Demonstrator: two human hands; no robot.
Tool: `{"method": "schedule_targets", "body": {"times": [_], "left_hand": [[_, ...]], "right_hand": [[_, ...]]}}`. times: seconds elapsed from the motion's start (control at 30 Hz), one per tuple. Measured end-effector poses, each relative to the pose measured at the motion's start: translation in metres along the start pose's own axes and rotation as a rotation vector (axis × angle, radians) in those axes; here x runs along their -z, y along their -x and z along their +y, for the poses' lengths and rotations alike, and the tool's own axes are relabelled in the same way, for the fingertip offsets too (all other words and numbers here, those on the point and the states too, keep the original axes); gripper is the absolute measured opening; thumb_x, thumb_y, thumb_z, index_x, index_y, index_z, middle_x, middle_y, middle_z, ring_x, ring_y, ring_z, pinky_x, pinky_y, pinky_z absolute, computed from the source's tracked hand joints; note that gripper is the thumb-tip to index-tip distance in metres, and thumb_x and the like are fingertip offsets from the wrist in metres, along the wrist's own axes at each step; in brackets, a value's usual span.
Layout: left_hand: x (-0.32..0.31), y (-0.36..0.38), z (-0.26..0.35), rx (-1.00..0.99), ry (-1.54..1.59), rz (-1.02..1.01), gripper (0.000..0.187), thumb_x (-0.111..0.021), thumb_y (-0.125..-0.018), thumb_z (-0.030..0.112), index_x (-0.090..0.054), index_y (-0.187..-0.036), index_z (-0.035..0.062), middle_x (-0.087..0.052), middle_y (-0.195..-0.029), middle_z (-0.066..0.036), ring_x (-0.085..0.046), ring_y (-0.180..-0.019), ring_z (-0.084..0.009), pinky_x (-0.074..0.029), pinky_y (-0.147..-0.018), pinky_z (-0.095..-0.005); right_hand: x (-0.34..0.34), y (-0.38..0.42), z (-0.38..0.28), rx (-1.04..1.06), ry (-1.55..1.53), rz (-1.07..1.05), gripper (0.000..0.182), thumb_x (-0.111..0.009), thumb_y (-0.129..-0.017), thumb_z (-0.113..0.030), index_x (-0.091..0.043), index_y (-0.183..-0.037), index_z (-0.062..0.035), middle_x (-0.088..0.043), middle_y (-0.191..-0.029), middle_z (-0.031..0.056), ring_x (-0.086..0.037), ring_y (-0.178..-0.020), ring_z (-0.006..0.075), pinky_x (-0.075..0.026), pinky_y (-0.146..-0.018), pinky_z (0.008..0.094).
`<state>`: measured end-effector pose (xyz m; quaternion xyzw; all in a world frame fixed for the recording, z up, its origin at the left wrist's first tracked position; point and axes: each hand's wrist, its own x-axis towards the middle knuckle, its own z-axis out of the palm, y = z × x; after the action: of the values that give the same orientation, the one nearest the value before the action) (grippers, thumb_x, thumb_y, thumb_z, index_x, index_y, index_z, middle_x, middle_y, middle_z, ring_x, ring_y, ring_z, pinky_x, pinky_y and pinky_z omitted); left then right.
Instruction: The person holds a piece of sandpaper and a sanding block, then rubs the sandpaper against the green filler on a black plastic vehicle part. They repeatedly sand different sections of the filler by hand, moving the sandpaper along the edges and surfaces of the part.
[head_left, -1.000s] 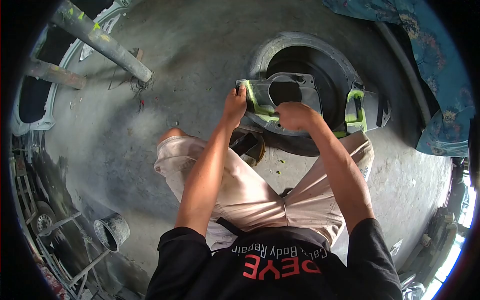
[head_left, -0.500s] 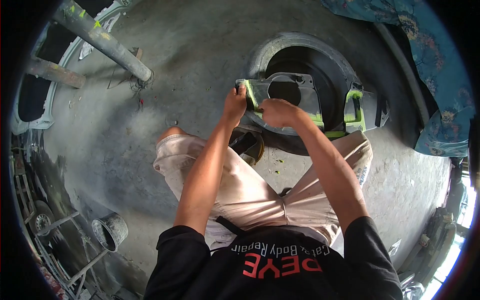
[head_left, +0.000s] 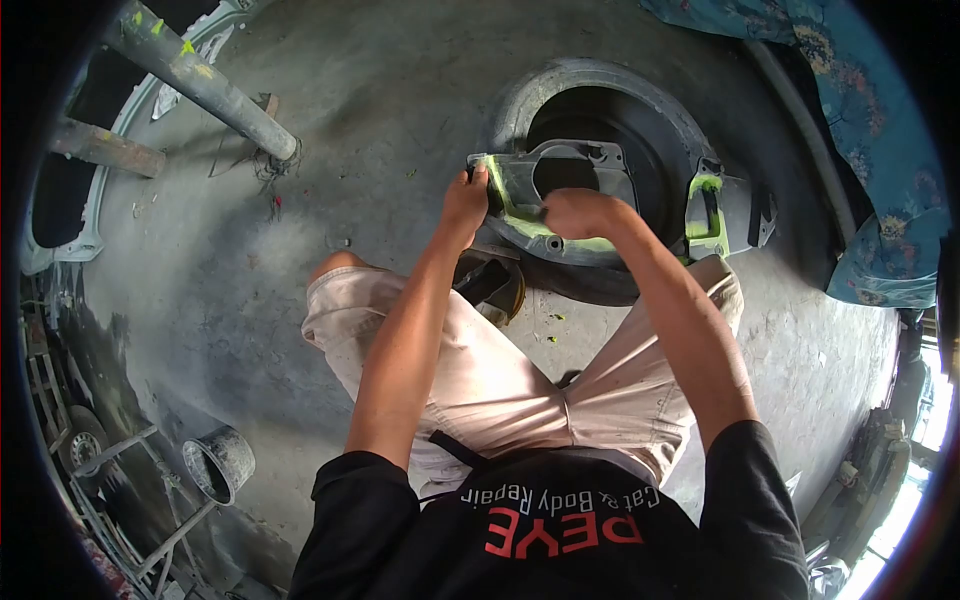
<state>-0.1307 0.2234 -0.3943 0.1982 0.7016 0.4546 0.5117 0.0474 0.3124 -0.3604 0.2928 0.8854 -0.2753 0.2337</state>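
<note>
A grey car body panel [head_left: 515,180] with a large round cutout and yellow-green putty along its edges lies over a tyre [head_left: 520,100]. At the panel's left end, my left hand [head_left: 465,205] is closed around its edge, with the thumb on top. My right hand [head_left: 585,213] is curled over the panel's putty-covered lower strip, below the cutout. Whatever its fingers pinch is hidden under the hand. Farther right, a second part [head_left: 708,235] with yellow-green putty around a slot rests near the tyre's right side.
A round container [head_left: 515,290] with a dark thing in it sits by my left knee. A grey bucket [head_left: 240,465] lies tipped at lower left, near a metal frame [head_left: 150,545]. Thick posts [head_left: 215,85] rise at upper left. Blue floral cloth [head_left: 880,240] hangs at right.
My right hand has slid right along the panel's lower strip, uncovering more putty and a small round hole. My left hand keeps its hold on the left end.
</note>
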Motion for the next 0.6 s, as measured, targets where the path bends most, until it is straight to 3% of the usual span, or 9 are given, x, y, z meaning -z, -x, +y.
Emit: {"method": "schedule_targets", "body": {"times": [0.07,0.13,0.17,0.23,0.27,0.37,0.47,0.53,0.6], "left_hand": [[0.001,-0.002,-0.002,0.03,0.024,-0.026,0.051,-0.047,-0.107,0.042,-0.06,-0.124,-0.0044,-0.068,-0.116,-0.022,-0.065,-0.107,-0.028,-0.048,-0.091,-0.0416],[0.006,-0.023,-0.016,0.016,-0.065,-0.158,0.068,-0.049,-0.104,0.054,-0.044,-0.149,0.004,-0.064,-0.115,-0.011,-0.058,-0.083,-0.0167,-0.046,-0.062,-0.033],[0.004,-0.026,-0.022,0.017,-0.06,-0.155,0.068,-0.049,-0.104,0.054,-0.044,-0.149,0.004,-0.064,-0.115,-0.011,-0.058,-0.083,-0.0167,-0.046,-0.062,-0.033],[-0.003,-0.025,-0.025,-0.069,-0.079,0.039,0.049,-0.049,-0.106,0.044,-0.062,-0.122,-0.0009,-0.069,-0.103,-0.013,-0.064,-0.085,-0.0181,-0.049,-0.068,-0.0342],[-0.003,-0.026,-0.024,-0.072,-0.084,0.032,0.049,-0.049,-0.106,0.044,-0.062,-0.122,-0.0009,-0.069,-0.103,-0.013,-0.064,-0.085,-0.0181,-0.049,-0.068,-0.0342],[0.002,-0.02,-0.016,-0.061,-0.084,-0.03,0.05,-0.05,-0.106,0.045,-0.061,-0.123,-0.0006,-0.069,-0.107,-0.013,-0.065,-0.088,-0.0192,-0.05,-0.066,-0.0347],[0.002,-0.006,-0.003,0.051,-0.024,-0.036,0.053,-0.049,-0.106,0.046,-0.06,-0.126,-0.0025,-0.069,-0.115,-0.016,-0.065,-0.099,-0.0237,-0.053,-0.074,-0.0401],[0.003,-0.009,-0.007,0.027,-0.029,-0.065,0.06,-0.049,-0.106,0.048,-0.053,-0.137,-0.0028,-0.068,-0.122,-0.018,-0.065,-0.105,-0.0266,-0.054,-0.08,-0.0441],[0.0,-0.012,-0.011,0.031,-0.018,-0.045,0.063,-0.049,-0.106,0.049,-0.048,-0.143,-0.002,-0.066,-0.127,-0.019,-0.065,-0.109,-0.0283,-0.054,-0.082,-0.0449]], "right_hand": [[-0.01,0.011,0.038,0.112,0.094,0.024,0.029,-0.054,-0.079,-0.012,-0.075,-0.089,0.0053,-0.071,-0.099,0.0294,-0.071,-0.091,0.0413,-0.054,-0.082,0.0471],[0.002,0.024,0.039,0.006,0.081,-0.042,0.03,-0.053,-0.08,-0.012,-0.075,-0.09,0.0057,-0.071,-0.102,0.0291,-0.071,-0.092,0.0415,-0.054,-0.084,0.0472],[0.008,0.028,0.037,-0.097,0.064,-0.108,0.031,-0.053,-0.081,-0.012,-0.075,-0.09,0.0061,-0.071,-0.104,0.0289,-0.07,-0.094,0.0417,-0.054,-0.085,0.0473],[0.01,0.015,0.015,-0.118,0.019,-0.123,0.034,-0.053,-0.08,-0.012,-0.074,-0.1,0.0049,-0.07,-0.109,0.0299,-0.069,-0.1,0.0414,-0.053,-0.088,0.0468],[0.012,0.005,0.0,-0.14,-0.027,-0.133,0.04,-0.053,-0.078,-0.011,-0.073,-0.109,0.0037,-0.069,-0.114,0.031,-0.068,-0.106,0.0412,-0.053,-0.092,0.0462],[0.03,0.002,-0.056,-0.16,0.006,-0.173,0.042,-0.052,-0.08,-0.011,-0.072,-0.113,0.0035,-0.068,-0.116,0.0302,-0.068,-0.108,0.0408,-0.052,-0.094,0.0453],[0.005,0.012,0.001,0.04,0.142,-0.098,0.044,-0.052,-0.081,-0.013,-0.071,-0.118,0.0014,-0.068,-0.117,0.0297,-0.067,-0.109,0.0406,-0.052,-0.096,0.0444],[0.006,0.046,0.028,-0.204,-0.105,-0.05,0.047,-0.052,-0.082,-0.013,-0.07,-0.123,-0.0018,-0.068,-0.121,0.0273,-0.066,-0.113,0.0399,-0.051,-0.099,0.0425],[0.021,0.079,0.041,-0.314,-0.034,-0.149,0.048,-0.052,-0.082,-0.013,-0.07,-0.125,-0.0048,-0.068,-0.124,0.0247,-0.065,-0.117,0.0386,-0.049,-0.102,0.0419]]}}
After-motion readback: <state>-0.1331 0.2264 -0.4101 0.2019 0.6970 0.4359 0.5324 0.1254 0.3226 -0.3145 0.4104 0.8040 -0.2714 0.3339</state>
